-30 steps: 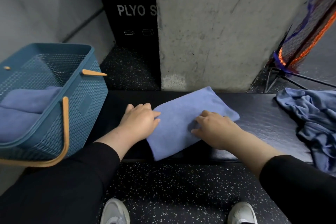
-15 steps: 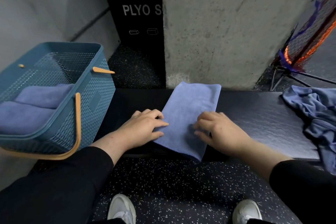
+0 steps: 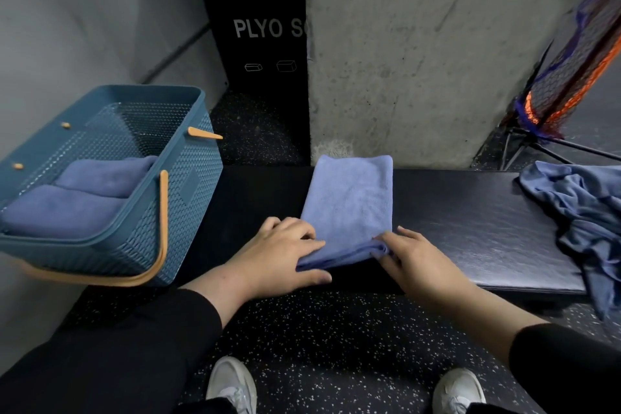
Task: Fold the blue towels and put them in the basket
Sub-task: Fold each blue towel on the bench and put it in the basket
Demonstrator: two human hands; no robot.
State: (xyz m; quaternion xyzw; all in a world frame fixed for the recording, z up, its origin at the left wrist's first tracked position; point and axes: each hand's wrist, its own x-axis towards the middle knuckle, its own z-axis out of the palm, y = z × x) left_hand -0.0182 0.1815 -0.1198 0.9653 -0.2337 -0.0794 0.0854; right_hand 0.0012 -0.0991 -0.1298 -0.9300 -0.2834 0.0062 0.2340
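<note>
Hands hold the near end of a blue towel (image 3: 349, 202) that lies folded in a long strip on the black desk (image 3: 470, 228). The left hand (image 3: 279, 259) has its fingers on top of the near left corner and its thumb under the edge, so it pinches the towel. The right hand (image 3: 416, 262) pinches the near right corner, and that end is lifted a little off the desk. The far end of the towel lies flat and reaches the back edge of the desk, near the grey wall (image 3: 437, 44). A blue basket (image 3: 188, 185) with tan handles stands at the left end of the desk. Two folded blue towels (image 3: 84, 198) lie inside it, side by side. A pile of loose blue towels (image 3: 584, 212) sits at the right end of the desk, well apart from the hands, and part of it hangs over the front edge. Two white shoes (image 3: 232, 386) show on the speckled floor below.
</note>
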